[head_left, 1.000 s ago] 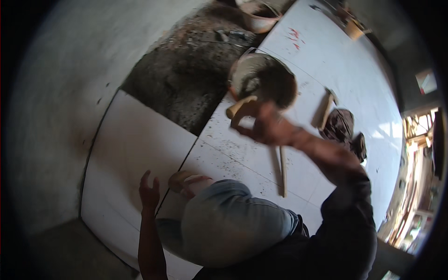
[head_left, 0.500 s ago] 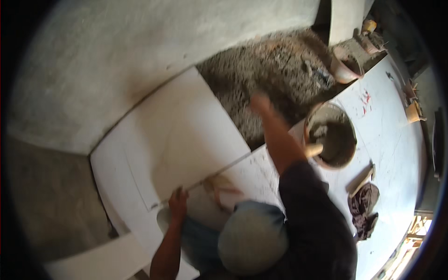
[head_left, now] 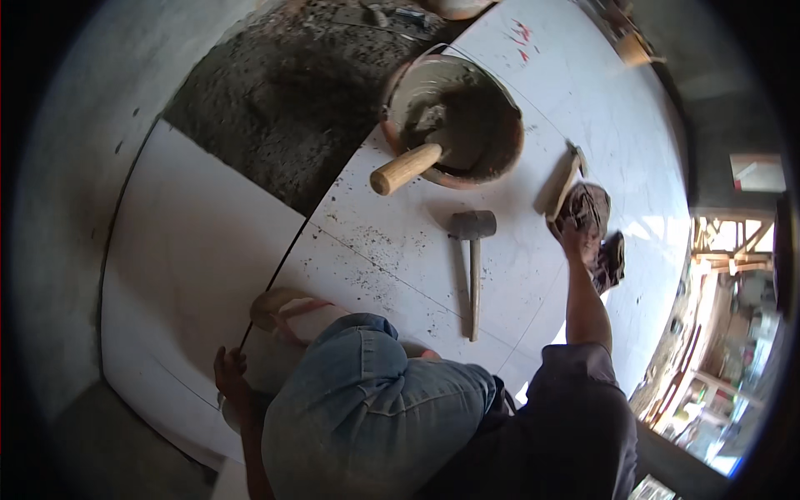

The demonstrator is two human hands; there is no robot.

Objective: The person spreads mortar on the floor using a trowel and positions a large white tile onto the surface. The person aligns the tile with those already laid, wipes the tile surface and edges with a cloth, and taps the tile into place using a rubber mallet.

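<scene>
My right hand [head_left: 577,240] grips a crumpled dark brown cloth [head_left: 593,208] lying on the white tiles. Beside it lies a hammer [head_left: 567,175] with a wooden handle. My left hand [head_left: 232,375], low at left near a seam between tiles [head_left: 167,250], is empty, its fingers loosely bent and apart. A rubber mallet [head_left: 472,223] lies in the middle. Behind it stands a bucket [head_left: 500,133] of grey wet mortar, with a thick wooden handle [head_left: 400,171] sticking out over the rim. My sandalled foot [head_left: 275,312] rests under my bent knee.
A rough bed of dark mortar [head_left: 275,108] borders the tiles at upper left, along a grey wall [head_left: 75,208]. Another container [head_left: 454,7] sits at the top, a small wooden-coloured object [head_left: 633,50] at upper right. A bright opening with timber [head_left: 725,258] is at right.
My right hand has moved from over the bucket and the mortar bed across to the cloth at the right and taken hold of it. The camera view swung leftward and back again.
</scene>
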